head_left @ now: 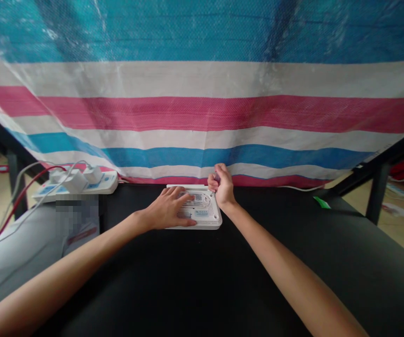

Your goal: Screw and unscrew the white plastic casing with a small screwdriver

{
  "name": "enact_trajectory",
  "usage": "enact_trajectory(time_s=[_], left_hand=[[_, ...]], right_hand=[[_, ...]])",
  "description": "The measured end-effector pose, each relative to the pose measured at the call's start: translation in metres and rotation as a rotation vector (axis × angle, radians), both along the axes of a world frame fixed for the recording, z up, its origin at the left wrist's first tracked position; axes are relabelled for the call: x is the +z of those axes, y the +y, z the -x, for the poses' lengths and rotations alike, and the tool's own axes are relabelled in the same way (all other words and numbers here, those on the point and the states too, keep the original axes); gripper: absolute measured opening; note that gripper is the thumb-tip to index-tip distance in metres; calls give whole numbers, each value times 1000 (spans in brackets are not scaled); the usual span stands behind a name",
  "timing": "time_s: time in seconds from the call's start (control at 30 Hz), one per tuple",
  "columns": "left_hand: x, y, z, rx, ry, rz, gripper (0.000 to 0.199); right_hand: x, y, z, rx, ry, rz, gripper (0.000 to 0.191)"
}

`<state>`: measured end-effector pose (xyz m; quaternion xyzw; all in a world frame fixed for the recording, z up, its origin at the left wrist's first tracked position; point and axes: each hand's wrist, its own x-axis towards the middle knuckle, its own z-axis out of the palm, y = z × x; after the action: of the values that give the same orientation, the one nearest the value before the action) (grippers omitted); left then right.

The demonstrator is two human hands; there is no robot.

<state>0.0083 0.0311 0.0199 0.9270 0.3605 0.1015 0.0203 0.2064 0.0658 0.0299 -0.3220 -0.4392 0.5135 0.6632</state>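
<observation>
White box [202,214]: flat, near the middle of the tabletop's [187,281] far edge
Steadying: best with even pressure, fingertips clear of the far right corner
Look: pale casing, vent holes, printed labels, corner feet
Left hand [167,207]: fingers apart, resting on the box
Right hand [226,191]: fingers curled together by that corner; cannot tell what they enclose
Power strip [108,180]: far left corner

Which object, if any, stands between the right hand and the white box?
Nothing visible stands between the right hand and the white box; the hand is at its far right corner. The left hand covers the left part.
</observation>
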Motion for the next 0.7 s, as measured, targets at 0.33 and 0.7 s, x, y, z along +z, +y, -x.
enact_trajectory(time_s=[0.33, 0.7], left_hand=[[-8, -14, -13, 37, -23, -120, 66], [-12, -14, -11, 51, -35, -162, 68]], right_hand=[[-1, -8, 10, -120, 21, -118, 32], [-2, -2, 9, -200, 46, -101, 35]])
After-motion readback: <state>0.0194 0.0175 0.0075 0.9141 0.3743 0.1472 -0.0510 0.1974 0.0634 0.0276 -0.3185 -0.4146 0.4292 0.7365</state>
